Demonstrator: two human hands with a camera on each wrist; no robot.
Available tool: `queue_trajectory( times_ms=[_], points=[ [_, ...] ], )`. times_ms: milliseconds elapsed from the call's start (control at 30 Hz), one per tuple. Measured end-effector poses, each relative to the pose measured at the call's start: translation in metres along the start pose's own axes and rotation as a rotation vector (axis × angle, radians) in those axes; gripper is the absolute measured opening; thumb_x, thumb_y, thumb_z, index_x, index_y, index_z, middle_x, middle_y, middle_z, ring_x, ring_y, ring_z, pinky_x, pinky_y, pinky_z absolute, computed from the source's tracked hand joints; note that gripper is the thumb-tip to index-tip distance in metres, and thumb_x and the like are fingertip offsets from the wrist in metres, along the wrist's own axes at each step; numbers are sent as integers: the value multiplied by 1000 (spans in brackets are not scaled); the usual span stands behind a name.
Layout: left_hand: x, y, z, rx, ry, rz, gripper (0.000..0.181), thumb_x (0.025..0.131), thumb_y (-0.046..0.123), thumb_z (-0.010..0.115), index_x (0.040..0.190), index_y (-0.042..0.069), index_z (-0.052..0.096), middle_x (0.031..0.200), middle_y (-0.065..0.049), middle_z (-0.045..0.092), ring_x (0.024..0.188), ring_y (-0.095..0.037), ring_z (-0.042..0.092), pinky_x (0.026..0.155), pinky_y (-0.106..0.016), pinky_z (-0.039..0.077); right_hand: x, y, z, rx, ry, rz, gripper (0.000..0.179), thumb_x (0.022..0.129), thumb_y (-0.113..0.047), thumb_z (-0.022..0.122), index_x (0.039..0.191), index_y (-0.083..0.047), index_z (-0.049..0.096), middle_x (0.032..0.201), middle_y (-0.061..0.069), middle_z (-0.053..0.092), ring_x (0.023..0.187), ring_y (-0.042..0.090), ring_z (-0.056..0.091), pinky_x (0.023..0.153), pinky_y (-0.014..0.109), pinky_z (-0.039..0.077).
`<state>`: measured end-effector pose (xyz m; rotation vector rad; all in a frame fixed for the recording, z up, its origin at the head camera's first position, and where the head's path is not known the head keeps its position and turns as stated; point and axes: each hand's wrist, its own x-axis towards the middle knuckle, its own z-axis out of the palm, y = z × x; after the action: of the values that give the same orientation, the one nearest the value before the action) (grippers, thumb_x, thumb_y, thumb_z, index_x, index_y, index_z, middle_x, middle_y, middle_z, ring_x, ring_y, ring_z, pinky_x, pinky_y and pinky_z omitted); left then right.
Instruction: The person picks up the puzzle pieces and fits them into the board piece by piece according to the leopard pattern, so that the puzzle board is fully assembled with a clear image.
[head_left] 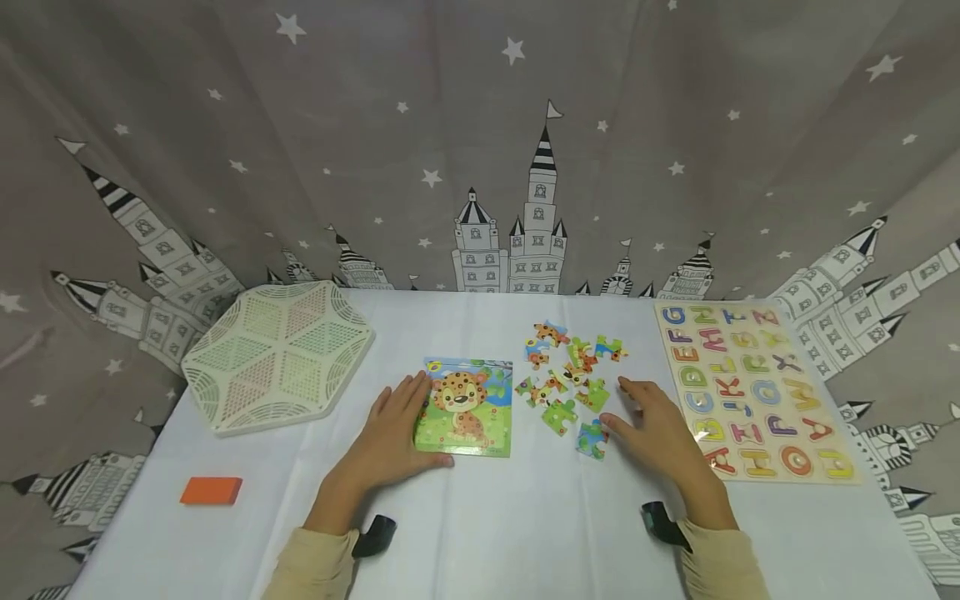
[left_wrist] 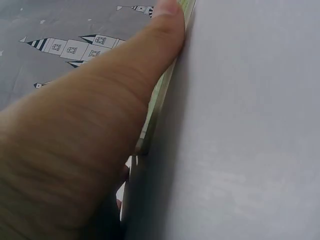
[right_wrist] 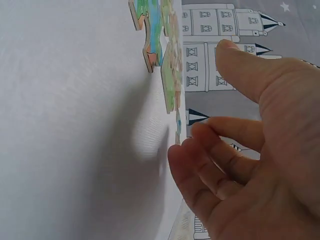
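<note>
A square picture board (head_left: pixel 462 408) printed with a spotted leopard cub on grass lies in the middle of the white table. My left hand (head_left: pixel 392 435) rests at its left side, fingers extended along that edge and thumb against the near edge. In the left wrist view the thumb (left_wrist: pixel 150 55) lies along the board's thin side (left_wrist: pixel 159 100). Several loose jigsaw pieces (head_left: pixel 560 416) are scattered right of the board. Just beside the nearest blue-green piece (head_left: pixel 592 439) is my right hand (head_left: pixel 657 429), holding nothing, its fingers (right_wrist: pixel 192 172) loosely bent over the table.
A wooden alphabet board (head_left: pixel 752 392) with colourful letters lies at the right. At the back left sits a white hexagonal board (head_left: pixel 277 358) with pale coloured diamonds. An orange block (head_left: pixel 212 491) lies at the front left. A grey castle-print curtain (head_left: pixel 480 150) hangs behind the table.
</note>
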<state>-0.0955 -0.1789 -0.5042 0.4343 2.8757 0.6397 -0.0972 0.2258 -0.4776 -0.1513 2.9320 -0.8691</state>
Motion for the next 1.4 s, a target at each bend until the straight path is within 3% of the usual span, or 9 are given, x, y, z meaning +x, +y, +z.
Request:
queue_trajectory(
  times_ms=[533, 967, 1300, 1400],
  points=[
    [-3, 2, -3, 18, 38, -2, 130, 71, 77, 74, 163, 4, 18, 171, -14, 21, 159, -35, 19, 128, -58, 13, 11, 3, 6, 146, 31, 40, 60, 94, -27, 74, 144, 0, 55, 129, 19, 66, 108, 34, 68, 97, 49, 57],
    [-3, 1, 1, 6, 28, -16, 130, 71, 79, 73, 164, 7, 16, 171, -11, 19, 159, -33, 17, 129, -56, 12, 65, 9, -5, 74, 30, 91, 63, 97, -24, 70, 150, 3, 47, 136, 27, 57, 115, 39, 62, 100, 53, 52],
    [0, 1, 1, 1, 18, -30, 130, 72, 77, 74, 164, 8, 14, 172, -9, 17, 160, -30, 15, 130, -54, 10, 111, -11, 3, 192, -3, 78, 56, 95, -29, 72, 145, -7, 57, 131, 19, 65, 118, 36, 63, 104, 52, 50],
    [0, 1, 1, 4, 19, -26, 130, 72, 77, 74, 164, 8, 15, 172, -10, 18, 160, -31, 16, 130, -55, 10, 117, -22, 8, 193, -59, 59, 54, 95, -30, 73, 143, -8, 59, 128, 17, 66, 117, 34, 63, 103, 51, 51]
  ],
)
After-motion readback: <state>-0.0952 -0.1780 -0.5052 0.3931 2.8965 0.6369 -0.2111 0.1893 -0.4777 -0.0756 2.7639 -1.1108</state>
